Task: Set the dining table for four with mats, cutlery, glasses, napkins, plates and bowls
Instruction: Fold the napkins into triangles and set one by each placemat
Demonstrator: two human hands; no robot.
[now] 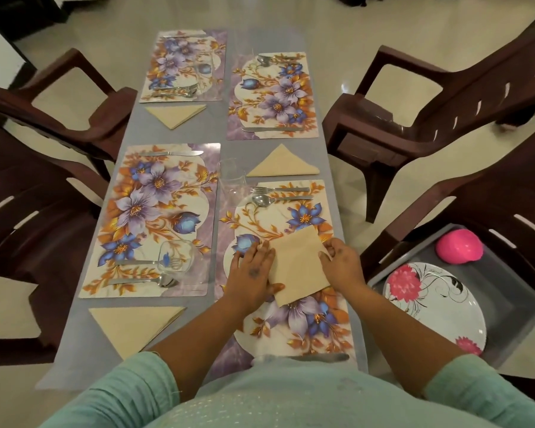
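Desk [179, 344]: 4 mats, cutlery, glasses set, 3 napkins folded; 4th napkin [300, 270] on near-right mat [303, 217], left hand [254, 273] pressing flat, right hand [342, 264] pinching edge; plate [439, 310], bowl [459, 245] right of mat, unplaced.

1. The four floral mats, such as the near left mat [155, 217], looked smooth and slightly glossy, like laminated plastic.
2. The beige napkin [300, 267] under the hands looked like soft, matt, finely textured paper or cloth; which one was unclear.
3. The spoon [261, 200] and fork [260, 189] were shiny metal.
4. The glass [232, 183] was clear and smooth.
5. The table cover [130, 134] looked matt grey.
6. The brown chairs, like the far right chair [445, 97], were glossy moulded plastic.
7. The flowered plate [436, 307] and pink bowl [459, 246] in the bin were smooth and glossy.
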